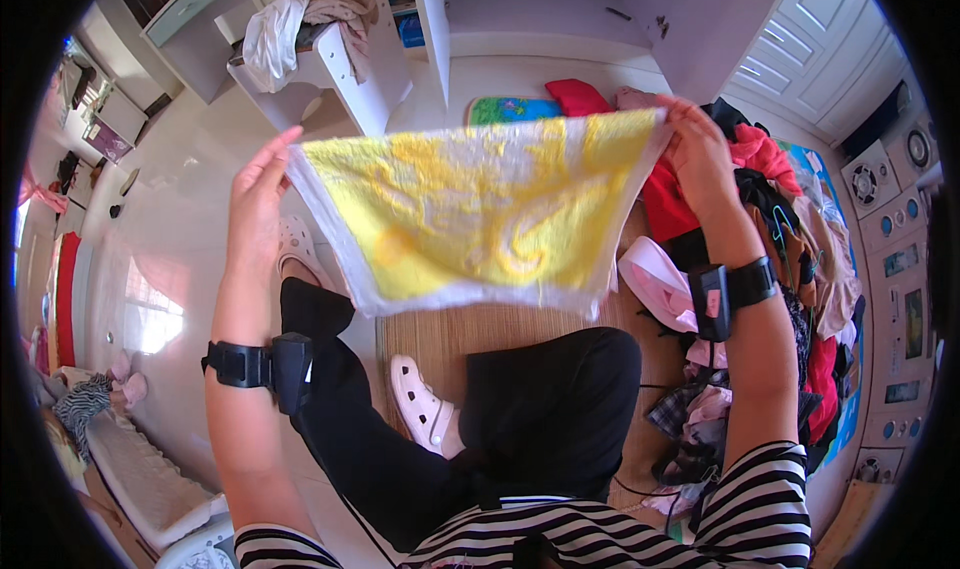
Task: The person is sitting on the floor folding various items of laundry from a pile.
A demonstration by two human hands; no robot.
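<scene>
A yellow and white towel (480, 214) is stretched flat in the air in front of me. My left hand (257, 194) pinches its upper left corner and my right hand (700, 154) pinches its upper right corner. Both wrists wear black bands with small black devices. Below the towel are my legs in black trousers (540, 409) and white clogs (425, 409), over a woven mat (470, 334).
A heap of mixed clothes (790, 269) in red, pink, black and plaid lies to my right on the mat. A white desk (330, 59) with garments draped on it stands ahead on the left. White cabinet doors (820, 49) are at the upper right.
</scene>
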